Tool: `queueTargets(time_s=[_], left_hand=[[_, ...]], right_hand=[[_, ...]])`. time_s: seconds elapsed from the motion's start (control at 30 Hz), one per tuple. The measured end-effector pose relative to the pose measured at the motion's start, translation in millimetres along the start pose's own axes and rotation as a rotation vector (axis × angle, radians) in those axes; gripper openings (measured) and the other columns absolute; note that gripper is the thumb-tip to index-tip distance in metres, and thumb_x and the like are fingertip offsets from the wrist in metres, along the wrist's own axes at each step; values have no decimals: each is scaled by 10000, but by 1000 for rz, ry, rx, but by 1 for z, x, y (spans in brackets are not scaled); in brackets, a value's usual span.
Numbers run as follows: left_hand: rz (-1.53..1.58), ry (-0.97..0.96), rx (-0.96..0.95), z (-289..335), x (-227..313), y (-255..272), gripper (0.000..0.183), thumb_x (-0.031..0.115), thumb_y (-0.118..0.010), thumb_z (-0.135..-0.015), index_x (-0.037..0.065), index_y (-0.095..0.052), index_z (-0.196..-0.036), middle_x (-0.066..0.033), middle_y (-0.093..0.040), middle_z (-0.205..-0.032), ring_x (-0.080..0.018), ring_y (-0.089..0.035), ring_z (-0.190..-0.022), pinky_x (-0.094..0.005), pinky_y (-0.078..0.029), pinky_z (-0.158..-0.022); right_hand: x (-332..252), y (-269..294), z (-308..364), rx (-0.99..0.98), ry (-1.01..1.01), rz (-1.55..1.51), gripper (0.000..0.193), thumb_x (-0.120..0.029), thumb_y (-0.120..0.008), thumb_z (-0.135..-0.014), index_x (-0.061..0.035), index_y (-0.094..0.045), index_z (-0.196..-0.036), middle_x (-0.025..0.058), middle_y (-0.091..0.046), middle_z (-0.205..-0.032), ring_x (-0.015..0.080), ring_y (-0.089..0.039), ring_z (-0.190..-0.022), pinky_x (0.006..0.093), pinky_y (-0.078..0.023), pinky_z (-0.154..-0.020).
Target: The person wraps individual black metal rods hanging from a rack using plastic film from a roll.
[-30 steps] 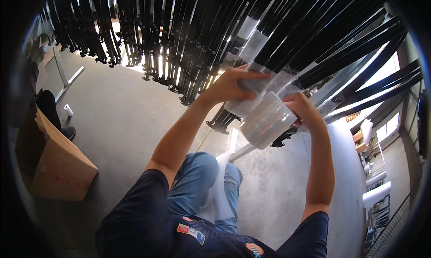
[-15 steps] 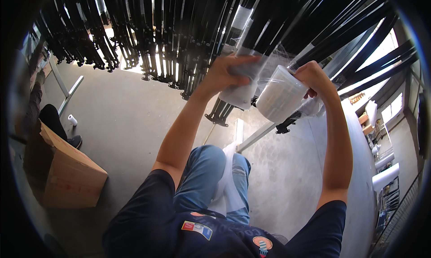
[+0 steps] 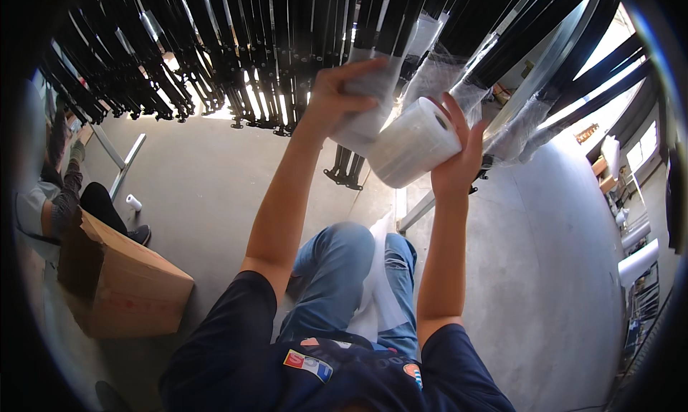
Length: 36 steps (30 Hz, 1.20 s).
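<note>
A roll of clear stretch film (image 3: pixel 410 145) is in my right hand (image 3: pixel 462 154), its open core turned up toward the right. The right palm presses on the roll's right end, with the fingers standing up beside the core. My left hand (image 3: pixel 337 100) is wrapped round a bundle of black metal bars covered by a whitish translucent wrap (image 3: pixel 358 122). The roll lies right against this wrapped part, and their contact is partly hidden. Crinkled clear film (image 3: pixel 437 75) covers other bars just beyond the roll.
Many black bars (image 3: pixel 272 46) with bracketed ends hang in a row ahead. A metal frame leg (image 3: pixel 418 210) stands below the roll. At left are an open cardboard box (image 3: pixel 140 290), a small white roll (image 3: pixel 134 202) and a seated person (image 3: pixel 68 190). White rolls (image 3: pixel 638 260) lie at far right.
My right hand and the film roll have swung left and closer to my left hand, and the roll has tilted to show its core. The left hand keeps its grip, slightly higher.
</note>
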<state>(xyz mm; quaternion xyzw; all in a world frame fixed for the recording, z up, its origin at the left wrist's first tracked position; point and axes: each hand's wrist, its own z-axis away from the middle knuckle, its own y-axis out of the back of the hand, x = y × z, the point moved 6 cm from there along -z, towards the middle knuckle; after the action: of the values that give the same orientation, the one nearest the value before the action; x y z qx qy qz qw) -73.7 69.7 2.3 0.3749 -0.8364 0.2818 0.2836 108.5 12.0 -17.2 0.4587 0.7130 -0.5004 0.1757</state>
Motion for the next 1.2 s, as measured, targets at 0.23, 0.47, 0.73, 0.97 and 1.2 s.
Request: queueTargets(time_s=[0.23, 0.47, 0.73, 0.97, 1.2], left_hand=[[-20, 8, 2, -2, -4, 1, 596, -16, -652, -516, 37, -542, -1099, -84, -600, -942, -167, -576, -829, -284, -455, -785], [-34, -23, -18, -1, -2, -15, 595, -18, -658, -511, 49, -552, -1093, -81, -606, -910, -161, -579, -814, -284, -454, -789], [-13, -24, -58, -1, -3, -18, 552, -3, -659, -538, 46, -559, -1080, -78, -603, -905, -157, -576, -817, -294, -469, -777], [-119, -114, -61, -3, -2, -22, 476, 46, -665, -554, 41, -592, -1024, -113, -577, -932, -191, -588, -794, -293, -490, -738], [-136, -139, -66, -2, 2, -17, 391, 108, -669, -596, 73, -619, -982, -106, -585, -921, -188, -592, -772, -289, -499, -716]], right_hand=[[26, 9, 30, -120, 108, 205, 692, -136, -649, -673, -2, -306, -1260, 109, -454, -1154, 193, -467, -1043, 290, -348, -903], [40, 46, 2, -5, -56, -291, 563, -477, -415, -805, -12, -456, -1119, 116, -529, -1058, 241, -518, -955, 360, -431, -810], [-18, 30, -8, -18, -81, 92, 520, -447, -489, -783, -9, -487, -1065, 106, -553, -985, 227, -541, -893, 333, -447, -774], [4, 40, -25, -74, -253, -225, 622, -543, -445, -766, -16, -472, -1096, 148, -556, -961, 249, -561, -843, 343, -476, -737], [-19, -22, -22, -289, -56, -142, 728, -621, -408, -739, -44, -402, -1182, 194, -509, -1042, 301, -549, -903, 401, -493, -735]])
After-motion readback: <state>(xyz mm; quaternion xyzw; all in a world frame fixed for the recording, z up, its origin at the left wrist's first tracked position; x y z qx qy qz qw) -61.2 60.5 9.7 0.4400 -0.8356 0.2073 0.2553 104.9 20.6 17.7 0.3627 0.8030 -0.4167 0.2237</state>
